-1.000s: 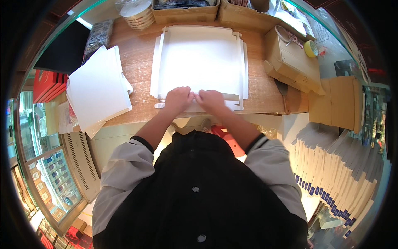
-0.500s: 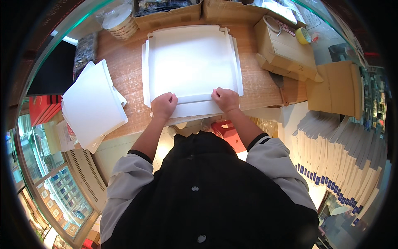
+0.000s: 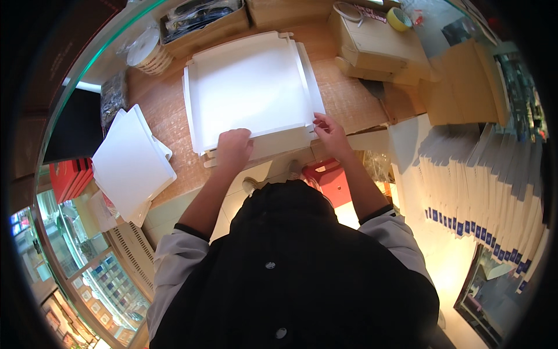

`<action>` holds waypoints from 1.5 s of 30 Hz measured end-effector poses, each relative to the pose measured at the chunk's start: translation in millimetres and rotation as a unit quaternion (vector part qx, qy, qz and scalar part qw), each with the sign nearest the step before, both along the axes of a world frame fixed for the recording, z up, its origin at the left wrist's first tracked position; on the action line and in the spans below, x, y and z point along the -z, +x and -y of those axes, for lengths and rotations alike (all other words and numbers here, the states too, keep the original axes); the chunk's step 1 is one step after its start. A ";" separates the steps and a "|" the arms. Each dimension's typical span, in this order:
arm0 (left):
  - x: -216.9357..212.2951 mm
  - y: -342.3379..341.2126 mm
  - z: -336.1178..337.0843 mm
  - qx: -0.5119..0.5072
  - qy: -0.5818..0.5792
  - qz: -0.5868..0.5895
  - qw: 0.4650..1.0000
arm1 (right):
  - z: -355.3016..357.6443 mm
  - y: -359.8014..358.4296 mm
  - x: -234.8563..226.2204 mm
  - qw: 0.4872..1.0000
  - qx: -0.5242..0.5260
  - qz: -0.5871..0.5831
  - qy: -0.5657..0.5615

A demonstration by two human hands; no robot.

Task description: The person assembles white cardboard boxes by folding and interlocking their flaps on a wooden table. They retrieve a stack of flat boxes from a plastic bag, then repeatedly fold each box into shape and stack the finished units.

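So the person's in a black top with round snaps down the front and pale grey sleeves, looking straight down at a bench. Just past their middle there's a red plastic stool on the floor, below the near edge.

Both hands are at the front of a flat white cardboard blank with turned-up side flaps, which sits in the middle of a brown wooden tabletop. The left hand has its fingers curled in at the front edge, toward the left corner; can't tell if it's really pinching the card or just pressing on it. The right hand is at the front right corner, thumb and fingers apart around the corner tab, and honestly can't tell if they've got hold of it.

Off to the left, well apart from the blank, is a fanned pile of white card sheets. Further back on the right there's a closed brown cardboard carton with a yellow tape roll on it. Back left: a white round reel, next to an open brown cardboard box holding dark plastic-wrapped stuff.
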State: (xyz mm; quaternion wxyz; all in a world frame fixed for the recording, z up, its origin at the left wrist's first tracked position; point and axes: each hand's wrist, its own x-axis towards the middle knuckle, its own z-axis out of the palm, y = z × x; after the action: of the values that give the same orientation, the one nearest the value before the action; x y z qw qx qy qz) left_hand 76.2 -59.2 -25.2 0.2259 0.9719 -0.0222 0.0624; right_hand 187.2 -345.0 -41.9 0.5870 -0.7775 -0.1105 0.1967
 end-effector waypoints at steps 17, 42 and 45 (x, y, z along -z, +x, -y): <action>-72.4 -33.2 6.0 -0.045 -0.006 0.001 0.999 | -11.6 -15.7 -64.1 0.994 -0.103 -0.047 -0.007; -93.7 -112.1 -57.8 -0.127 -0.344 0.120 0.922 | 6.8 2.4 -89.5 0.922 -0.237 0.200 -0.230; -102.2 -109.6 -63.5 -0.107 -0.356 0.069 0.926 | 9.5 2.2 -91.1 0.927 -0.235 0.191 -0.222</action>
State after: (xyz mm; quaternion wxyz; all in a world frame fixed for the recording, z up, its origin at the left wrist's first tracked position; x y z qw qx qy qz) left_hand -33.4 4.3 77.0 0.5473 0.8171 0.0901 0.1571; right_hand 189.4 -354.5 49.2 0.3041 -0.8625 -0.3535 0.1966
